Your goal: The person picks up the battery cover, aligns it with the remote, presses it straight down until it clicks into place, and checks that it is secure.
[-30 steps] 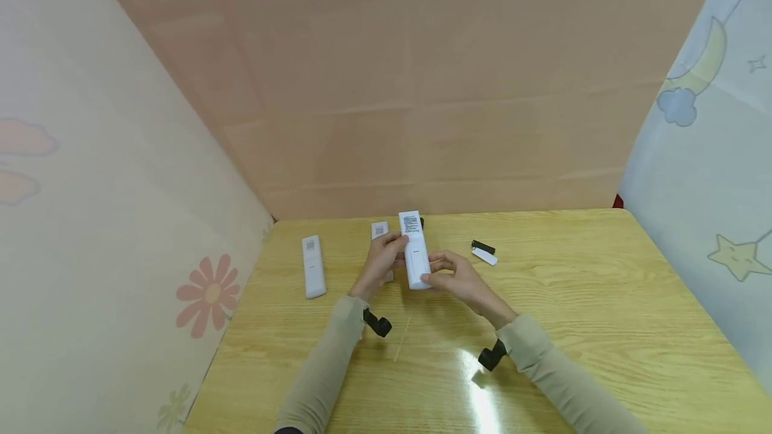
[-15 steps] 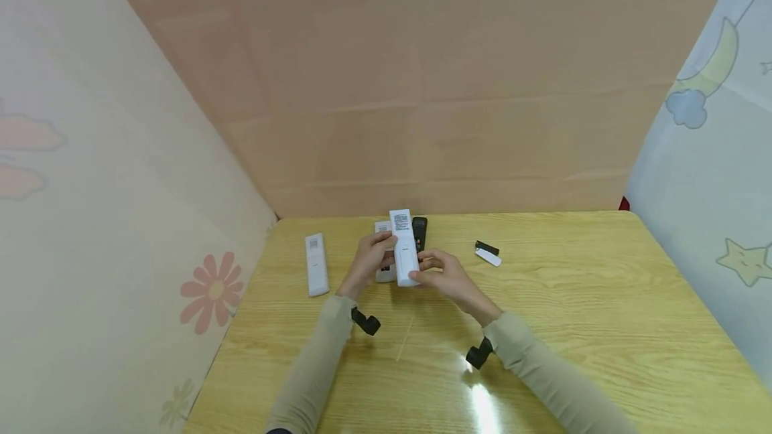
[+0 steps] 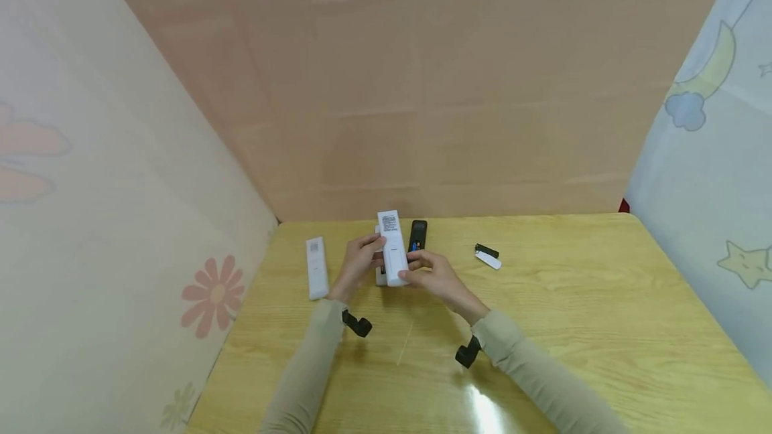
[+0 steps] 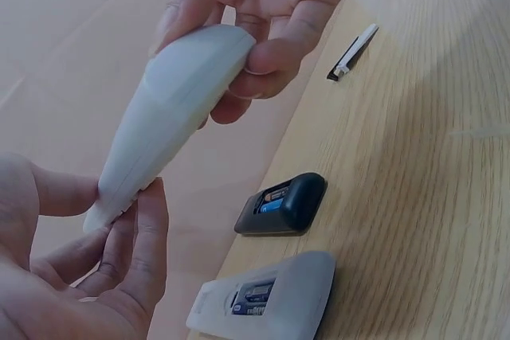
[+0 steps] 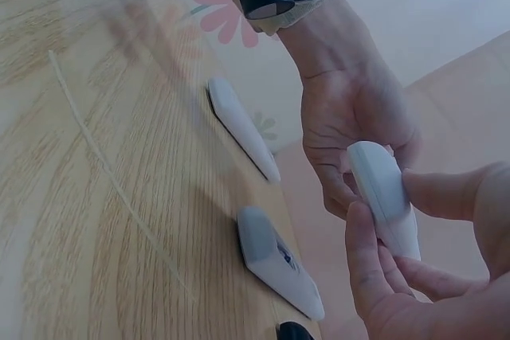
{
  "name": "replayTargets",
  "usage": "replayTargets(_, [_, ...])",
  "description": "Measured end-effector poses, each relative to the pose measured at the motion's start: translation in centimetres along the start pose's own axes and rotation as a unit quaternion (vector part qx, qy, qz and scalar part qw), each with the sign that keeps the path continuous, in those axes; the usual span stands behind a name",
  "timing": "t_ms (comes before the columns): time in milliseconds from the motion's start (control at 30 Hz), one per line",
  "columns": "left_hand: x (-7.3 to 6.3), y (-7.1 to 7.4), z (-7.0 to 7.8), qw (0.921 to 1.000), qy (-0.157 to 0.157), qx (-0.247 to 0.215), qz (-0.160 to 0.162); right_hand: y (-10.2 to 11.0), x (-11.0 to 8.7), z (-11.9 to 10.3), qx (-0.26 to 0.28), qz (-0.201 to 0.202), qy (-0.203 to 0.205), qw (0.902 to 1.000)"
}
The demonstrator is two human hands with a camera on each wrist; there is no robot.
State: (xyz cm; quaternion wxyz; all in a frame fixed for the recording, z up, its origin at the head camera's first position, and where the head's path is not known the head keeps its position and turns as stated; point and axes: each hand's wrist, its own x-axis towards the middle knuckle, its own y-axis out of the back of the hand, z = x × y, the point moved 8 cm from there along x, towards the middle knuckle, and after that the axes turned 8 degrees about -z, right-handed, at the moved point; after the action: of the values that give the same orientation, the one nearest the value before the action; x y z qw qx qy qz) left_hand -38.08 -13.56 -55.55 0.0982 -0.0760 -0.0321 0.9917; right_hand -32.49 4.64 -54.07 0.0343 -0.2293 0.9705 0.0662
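Observation:
Both hands hold a white remote control (image 3: 392, 240) above the table, its back with a printed label and battery cover facing the head camera. My left hand (image 3: 360, 258) pinches the label end between thumb and fingers. At the lower end, my right hand (image 3: 439, 281) grips it, thumb on the cover side. Beneath the held remote lies another white remote (image 4: 303, 292), its battery bay uncovered with batteries inside, partly hidden in the head view. Beside that one is a black remote (image 4: 301, 201), also uncovered, with batteries showing.
A third white remote (image 3: 316, 268) lies left of the hands, back up. To the right, a black battery cover (image 3: 487, 250) and a white battery cover (image 3: 488, 260) lie side by side on the wooden table (image 3: 579, 313). A brown backdrop (image 3: 482, 119) stands behind.
Both hands have carried the held remote to the left, over the uncovered white one. The black remote, largely hidden earlier, now shows. Their hold stays much the same.

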Motion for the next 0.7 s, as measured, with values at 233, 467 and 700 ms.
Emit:
replayTargets(233, [-0.3, 1.1, 0.4, 0.9999, -0.001, 0.006, 0.013, -0.8, 0.7, -0.7, -0.003, 0.003, 0.002, 1.0000])
replayTargets(467, [-0.7, 1.8, 0.5, 0.9998, 0.002, 0.009, 0.017, -1.3, 1.6, -0.2, -0.007, 0.005, -0.003, 1.0000])
replayTargets(700, [-0.9, 2.5, 0.7, 0.9997, 0.001, 0.018, 0.019, -1.9, 2.1, -0.1, -0.012, 0.006, -0.004, 0.9999])
